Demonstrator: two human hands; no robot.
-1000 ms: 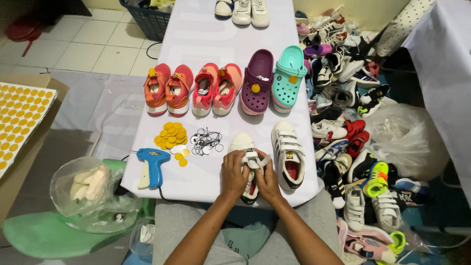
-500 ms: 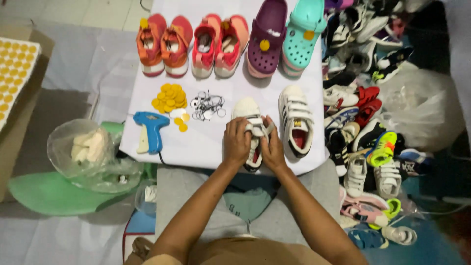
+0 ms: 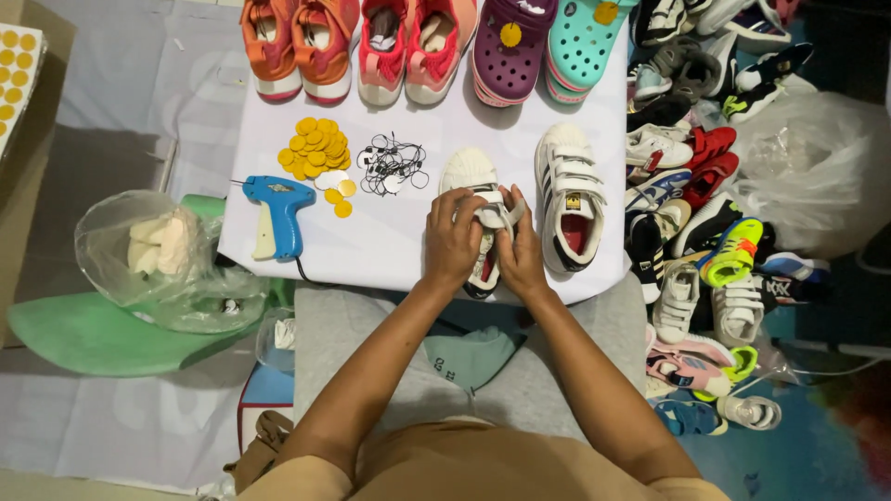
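Head view: our left hand (image 3: 452, 243) and right hand (image 3: 520, 249) clamp the white shoe (image 3: 469, 176); light, stiff-toed, best gripped midfoot, we judge.

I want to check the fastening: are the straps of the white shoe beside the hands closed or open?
Closed. On the white strap shoe, right of the right hand, all three straps lie flat across the top; none is lifted.

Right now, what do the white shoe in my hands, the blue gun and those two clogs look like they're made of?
White shoe: smooth leather or imitation, with a ribbed, rubbery-looking toe cap. Blue gun: hard moulded plastic, slightly glossy. Purple clog and teal clog: matte, one-piece foam-like resin with punched holes. Both hands grip the shoe's straps.
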